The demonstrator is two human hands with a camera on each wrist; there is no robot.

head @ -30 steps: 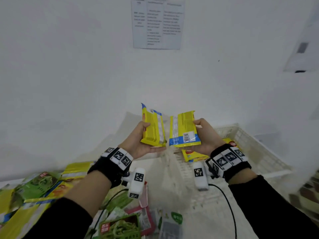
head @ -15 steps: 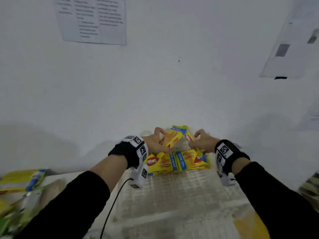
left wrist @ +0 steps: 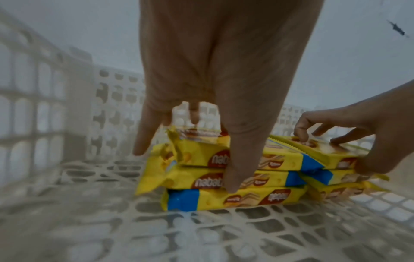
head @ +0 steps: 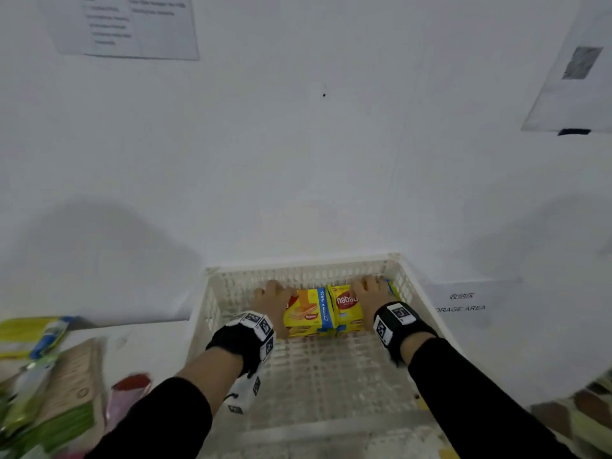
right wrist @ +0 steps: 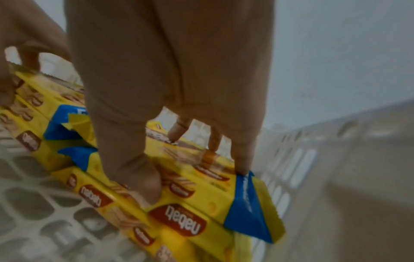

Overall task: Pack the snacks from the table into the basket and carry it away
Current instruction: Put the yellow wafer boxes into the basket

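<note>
Two stacks of yellow-and-blue foil wafer packets [head: 309, 311] sit side by side, touching, at the far end of a white perforated plastic basket [head: 212, 303] that rests on a white worktop [head: 145, 339] against a white wall. The person's left hand [head: 273, 301] has its grip on the left stack's top packet [left wrist: 224, 152], thumb down the near side and fingers curled over the far edge. The right hand [head: 369, 293] grips the right stack [right wrist: 190, 191] the same way, thumb pressed to the near face and fingertips [right wrist: 179, 133] on top. Each stack is three packets high in the wrist views. Green and yellow snack bags [head: 43, 385] lie blurred on the worktop left of the basket. A printed paper label [head: 462, 303] lies to the basket's right.
</note>
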